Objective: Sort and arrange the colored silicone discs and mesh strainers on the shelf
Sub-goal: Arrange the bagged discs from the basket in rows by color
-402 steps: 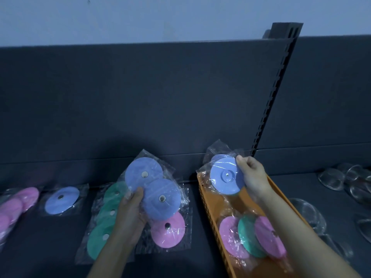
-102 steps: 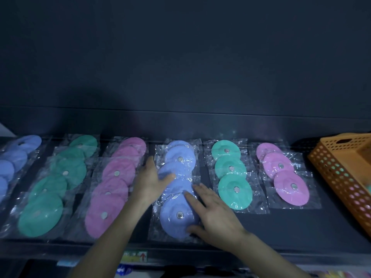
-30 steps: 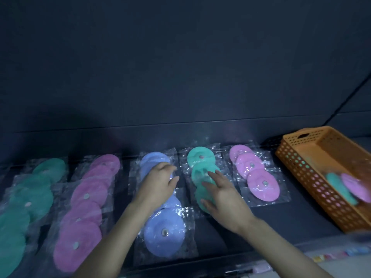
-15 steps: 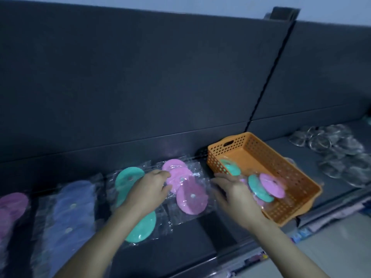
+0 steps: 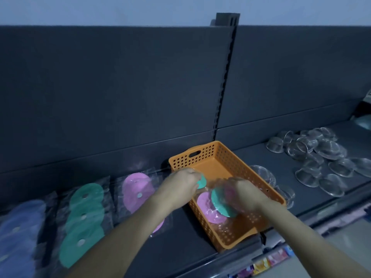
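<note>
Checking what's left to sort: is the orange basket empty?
No, the orange basket holds a pink disc and a green disc by the right hand, and the left hand grips a second green disc.

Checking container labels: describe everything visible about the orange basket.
The orange basket looks like rigid plastic: rectangular, perforated walls, slot handle in the far end. It stands upright, angled, on the dark shelf, near end at the front edge. Inside: bagged pink disc; green disc pinched by left hand; right hand reaches in.
</note>
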Action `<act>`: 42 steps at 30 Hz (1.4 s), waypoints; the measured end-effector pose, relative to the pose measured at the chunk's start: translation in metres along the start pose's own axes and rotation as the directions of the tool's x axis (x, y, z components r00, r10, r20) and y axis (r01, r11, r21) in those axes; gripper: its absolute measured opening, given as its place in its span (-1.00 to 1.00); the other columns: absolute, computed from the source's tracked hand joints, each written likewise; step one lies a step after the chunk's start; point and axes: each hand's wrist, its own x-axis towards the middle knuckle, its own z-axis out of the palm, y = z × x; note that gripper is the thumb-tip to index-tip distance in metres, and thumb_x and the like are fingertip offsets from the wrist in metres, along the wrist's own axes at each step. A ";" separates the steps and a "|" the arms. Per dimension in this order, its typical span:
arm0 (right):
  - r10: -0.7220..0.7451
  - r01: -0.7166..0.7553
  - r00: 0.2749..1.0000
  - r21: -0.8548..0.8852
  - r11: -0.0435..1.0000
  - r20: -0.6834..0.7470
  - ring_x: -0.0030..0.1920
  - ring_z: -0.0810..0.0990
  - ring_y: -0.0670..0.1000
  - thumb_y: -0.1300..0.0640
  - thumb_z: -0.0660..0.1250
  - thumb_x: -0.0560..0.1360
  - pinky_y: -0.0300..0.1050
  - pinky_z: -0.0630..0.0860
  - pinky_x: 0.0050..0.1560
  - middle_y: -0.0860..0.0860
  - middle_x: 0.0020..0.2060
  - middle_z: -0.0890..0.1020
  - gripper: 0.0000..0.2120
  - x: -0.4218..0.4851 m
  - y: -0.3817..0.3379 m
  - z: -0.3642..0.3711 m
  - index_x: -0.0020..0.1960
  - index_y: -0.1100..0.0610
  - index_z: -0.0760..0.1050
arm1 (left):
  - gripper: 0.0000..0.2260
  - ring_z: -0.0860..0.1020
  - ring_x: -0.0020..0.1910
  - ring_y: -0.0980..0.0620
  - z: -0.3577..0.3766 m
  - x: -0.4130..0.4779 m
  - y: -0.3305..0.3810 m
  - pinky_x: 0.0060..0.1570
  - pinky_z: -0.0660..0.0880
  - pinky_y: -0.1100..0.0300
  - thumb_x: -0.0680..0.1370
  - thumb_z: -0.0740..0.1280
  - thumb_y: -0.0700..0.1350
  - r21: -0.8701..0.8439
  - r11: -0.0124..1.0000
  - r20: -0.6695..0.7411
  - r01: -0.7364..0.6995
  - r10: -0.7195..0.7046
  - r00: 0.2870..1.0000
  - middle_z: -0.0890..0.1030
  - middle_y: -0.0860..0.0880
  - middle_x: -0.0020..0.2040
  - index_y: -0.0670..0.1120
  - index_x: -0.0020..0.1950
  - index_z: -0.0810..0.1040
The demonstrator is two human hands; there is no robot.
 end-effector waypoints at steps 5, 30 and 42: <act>0.020 -0.051 0.988 0.198 0.979 0.155 0.12 0.51 0.00 -0.16 0.41 0.34 -0.06 0.49 0.12 -0.06 0.15 0.51 -0.55 0.021 0.013 -0.003 0.18 -0.09 0.40 | -0.82 0.54 -0.07 -0.08 0.020 0.045 0.014 -0.18 0.46 0.13 0.52 0.33 -0.19 0.177 0.979 0.140 0.096 -0.122 0.983 0.55 -0.11 0.01 -0.15 0.12 0.53; 0.108 -0.154 0.974 0.231 0.961 0.200 -0.38 0.52 0.05 0.05 0.07 0.64 -0.08 0.54 -0.27 0.00 -0.39 0.45 -0.63 0.019 0.028 -0.013 -0.35 -0.02 0.26 | -0.25 0.30 0.22 -0.12 0.060 0.094 0.000 0.13 0.29 0.03 0.27 0.47 0.30 0.209 0.820 0.270 0.533 -0.572 0.774 0.40 -0.11 0.23 -0.06 0.30 0.36; 0.288 -0.405 0.908 0.461 0.789 0.304 -0.32 0.58 -0.03 0.18 0.44 0.42 -0.21 0.56 -0.32 0.09 -0.13 0.64 -0.78 0.040 0.031 0.007 0.02 0.24 0.56 | -0.74 0.35 -0.41 0.11 0.011 0.067 -0.010 -0.45 0.26 0.33 0.51 0.37 -0.08 -0.579 0.738 -0.159 0.346 -0.519 0.840 0.39 0.04 -0.39 -0.08 -0.32 0.39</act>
